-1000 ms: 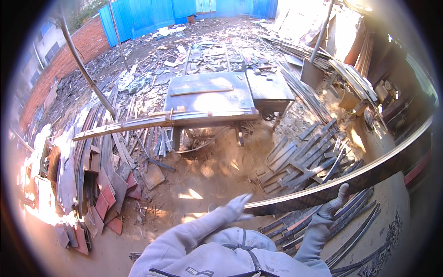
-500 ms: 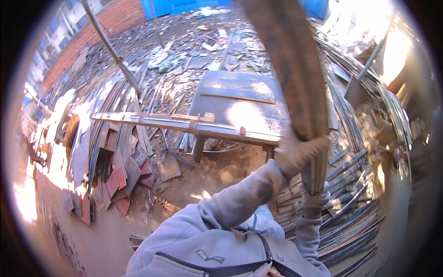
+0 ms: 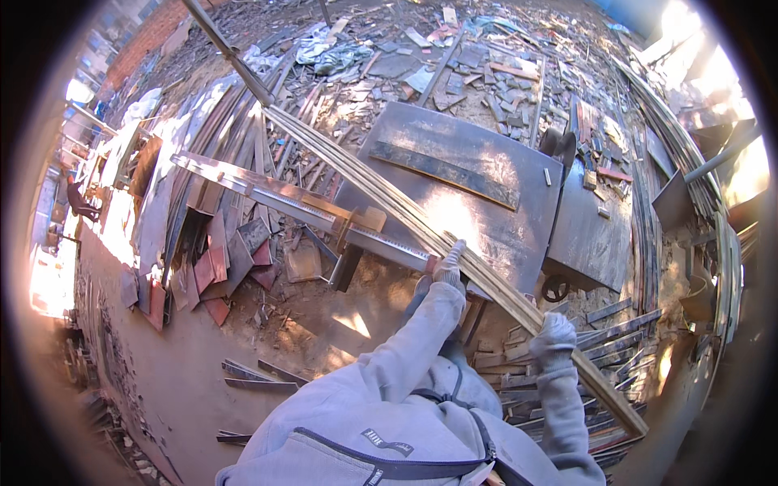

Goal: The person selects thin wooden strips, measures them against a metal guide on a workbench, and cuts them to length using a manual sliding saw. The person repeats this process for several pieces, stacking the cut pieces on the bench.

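Boards point(image 3: 393, 202) swung over table point(image 3: 523, 243) edge, pinched: left hand point(image 3: 449, 269), right hand point(image 3: 555, 333); open ground point(image 3: 182, 381) leftward.

Sandy brown earth ground point(image 3: 178, 381) spreads around a dark, flat-topped rectangular desk point(image 3: 494, 158), its surface mottled by bright sunlight. Beyond it lies a wide litter of flat grey and brown scrap pieces point(image 3: 474, 57). A slanting grey round pole point(image 3: 228, 52) stands at the upper left, a red-brown brick wall point(image 3: 152, 46) farther back, and a pale, blurred building point(image 3: 97, 49) beyond. A blue panel point(image 3: 630, 14) shows at the upper right; glare whitens both sides.
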